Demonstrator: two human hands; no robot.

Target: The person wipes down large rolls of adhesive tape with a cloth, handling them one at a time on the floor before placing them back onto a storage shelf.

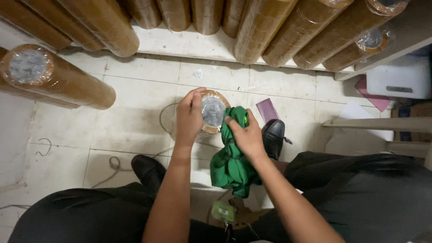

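A tall brown roll of wrapped tape (pixel 213 110) stands upright on the tiled floor between my feet, its clear plastic-covered end facing up. My left hand (pixel 189 117) grips the roll's top left edge. My right hand (pixel 245 135) holds a bunched green cloth (pixel 230 164) and presses it against the roll's right side. The cloth hangs down below my wrist and hides the lower part of the roll.
Several long brown tape rolls (pixel 265 31) lean along the wall at the top, and one lies at the left (pixel 54 78). My black shoes (pixel 273 135) flank the roll. A purple card (pixel 267 109), white box (pixel 398 76) and shelf (pixel 373 123) lie right.
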